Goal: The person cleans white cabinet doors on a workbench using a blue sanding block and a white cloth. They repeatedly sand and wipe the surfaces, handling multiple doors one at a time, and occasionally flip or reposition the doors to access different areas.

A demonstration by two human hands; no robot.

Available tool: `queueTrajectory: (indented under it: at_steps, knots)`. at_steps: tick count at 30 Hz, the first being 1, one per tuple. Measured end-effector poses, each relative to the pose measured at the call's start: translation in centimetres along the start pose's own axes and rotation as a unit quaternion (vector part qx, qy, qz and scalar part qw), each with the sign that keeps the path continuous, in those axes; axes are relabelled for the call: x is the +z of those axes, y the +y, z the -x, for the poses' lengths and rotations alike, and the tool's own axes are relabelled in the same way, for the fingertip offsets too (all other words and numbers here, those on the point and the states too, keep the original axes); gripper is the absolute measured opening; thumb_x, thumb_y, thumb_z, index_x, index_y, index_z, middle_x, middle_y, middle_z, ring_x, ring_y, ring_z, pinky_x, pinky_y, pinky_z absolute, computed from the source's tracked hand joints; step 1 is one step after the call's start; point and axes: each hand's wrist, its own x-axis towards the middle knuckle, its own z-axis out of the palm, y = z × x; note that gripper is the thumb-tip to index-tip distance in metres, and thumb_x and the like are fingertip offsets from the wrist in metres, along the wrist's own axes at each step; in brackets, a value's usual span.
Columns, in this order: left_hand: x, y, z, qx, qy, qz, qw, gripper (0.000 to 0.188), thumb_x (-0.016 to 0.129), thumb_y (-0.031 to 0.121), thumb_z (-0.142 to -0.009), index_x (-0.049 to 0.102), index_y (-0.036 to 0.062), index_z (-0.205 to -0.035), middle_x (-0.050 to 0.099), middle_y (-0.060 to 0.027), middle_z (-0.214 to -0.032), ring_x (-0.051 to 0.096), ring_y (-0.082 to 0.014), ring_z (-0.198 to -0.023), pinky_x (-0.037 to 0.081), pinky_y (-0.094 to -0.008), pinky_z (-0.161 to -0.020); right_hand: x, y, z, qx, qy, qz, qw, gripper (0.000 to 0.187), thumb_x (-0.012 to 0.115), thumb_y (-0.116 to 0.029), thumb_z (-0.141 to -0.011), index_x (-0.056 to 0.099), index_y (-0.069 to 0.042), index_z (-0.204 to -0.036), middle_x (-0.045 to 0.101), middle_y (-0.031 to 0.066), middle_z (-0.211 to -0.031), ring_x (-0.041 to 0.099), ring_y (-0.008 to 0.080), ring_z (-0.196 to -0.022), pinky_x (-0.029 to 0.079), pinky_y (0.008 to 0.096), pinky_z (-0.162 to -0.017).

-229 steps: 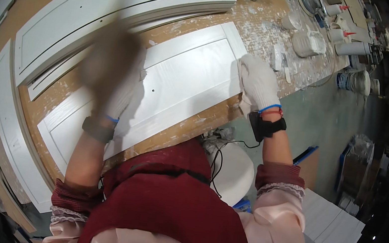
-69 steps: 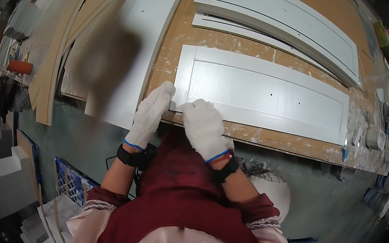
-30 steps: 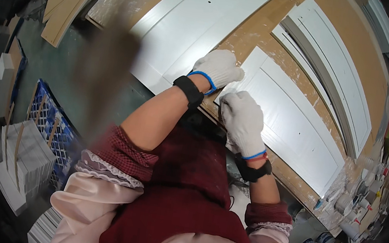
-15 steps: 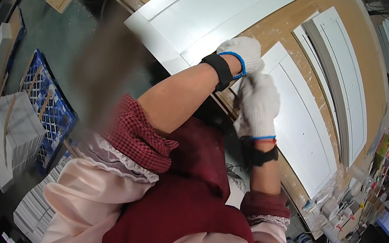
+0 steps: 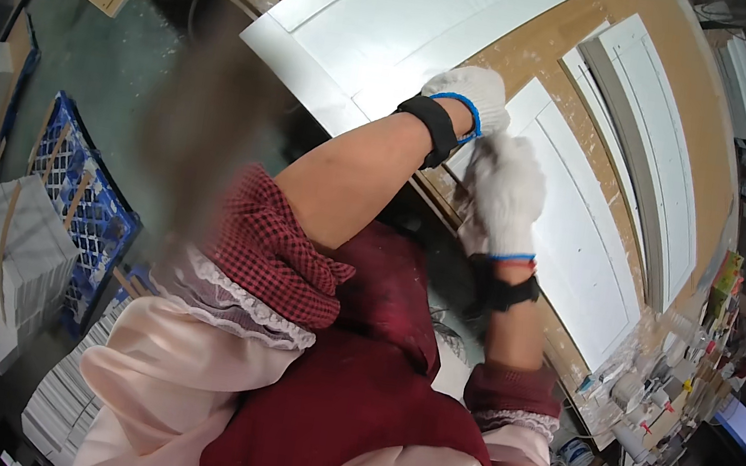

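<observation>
Both my hands wear white knit gloves with blue cuffs, and a black band circles each wrist. My left hand (image 5: 467, 91) is bent over at the right edge of a large white panel (image 5: 353, 47); its fingers are hidden from view. Close beside it, my right hand (image 5: 511, 191) is curled near the table's front edge, next to a narrower white panel (image 5: 575, 234). Its fingers are blurred. Something pale shows below them, too smeared to name. The white panels have grooved borders and lie on a brown tabletop (image 5: 515, 57).
Further right on the table lie another white panel (image 5: 663, 132) and a grey curved strip (image 5: 629, 165). Spools and small supplies (image 5: 643, 394) crowd the right end. On the left floor stand a blue plastic pallet (image 5: 88, 200) and stacked white boards (image 5: 23, 248). A dark blur crosses the left side.
My right hand has shifted slightly right and up, and my left wrist slightly right. The surroundings have slid a little in the view; the panels keep their places on the table.
</observation>
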Motion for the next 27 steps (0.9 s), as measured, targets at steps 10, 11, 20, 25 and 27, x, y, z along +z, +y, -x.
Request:
queueTrajectory:
  at_steps: [10, 11, 20, 25, 27]
  knots:
    - [-0.8, -0.1, 0.8, -0.010, -0.014, 0.022, 1.000, 0.042, 0.056, 0.028, -0.076, 0.071, -0.0015, -0.101, 0.069, -0.0241, -0.105, 0.067, -0.0375, -0.101, 0.053, -0.0462, -0.088, 1.3, 2.1, -0.2, -0.044, 0.069, -0.033, 0.996, 0.019, 0.058, -0.032, -0.092, 0.069, -0.019, -0.097, 0.063, 0.0147, -0.092, 0.064, 0.0382, -0.082, 0.052, 0.0489, -0.072]
    - [-0.4, 0.1, 0.5, -0.006, -0.018, 0.018, 1.000, 0.041, 0.056, 0.028, -0.077, 0.071, -0.0014, -0.101, 0.069, -0.0242, -0.105, 0.067, -0.0379, -0.101, 0.053, -0.0463, -0.088, 1.5, 1.5, 1.3, -0.043, 0.038, -0.014, 0.998, 0.018, 0.059, -0.031, -0.091, 0.068, -0.019, -0.100, 0.063, 0.0140, -0.093, 0.064, 0.0384, -0.083, 0.052, 0.0487, -0.073]
    - [-0.8, 0.0, 0.7, 0.008, -0.022, 0.027, 0.999, 0.040, 0.057, 0.028, -0.077, 0.071, -0.0015, -0.100, 0.069, -0.0254, -0.104, 0.067, -0.0397, -0.100, 0.053, -0.0479, -0.088, 1.0, 2.0, 0.7, -0.018, 0.067, -0.033, 0.997, 0.016, 0.063, -0.027, -0.089, 0.070, -0.017, -0.098, 0.064, 0.0147, -0.093, 0.063, 0.0368, -0.087, 0.050, 0.0461, -0.075]
    - [-1.0, 0.0, 0.5, 0.005, -0.039, 0.028, 0.999, 0.041, 0.057, 0.028, -0.077, 0.071, -0.0019, -0.101, 0.069, -0.0255, -0.105, 0.066, -0.0393, -0.102, 0.052, -0.0479, -0.088, 0.4, 2.8, 1.3, -0.039, 0.012, -0.052, 0.998, 0.014, 0.064, -0.028, -0.089, 0.071, -0.017, -0.095, 0.064, 0.0118, -0.093, 0.064, 0.0349, -0.086, 0.051, 0.0441, -0.074]
    - [-1.4, 0.1, 1.0, 0.003, -0.045, 0.036, 0.998, 0.041, 0.057, 0.027, -0.076, 0.071, -0.0020, -0.102, 0.069, -0.0256, -0.105, 0.066, -0.0393, -0.102, 0.052, -0.0477, -0.088, 0.3, 2.9, 0.4, -0.039, 0.035, -0.045, 0.998, 0.012, 0.064, -0.026, -0.087, 0.070, -0.019, -0.094, 0.064, 0.0115, -0.093, 0.065, 0.0347, -0.086, 0.051, 0.0448, -0.073]
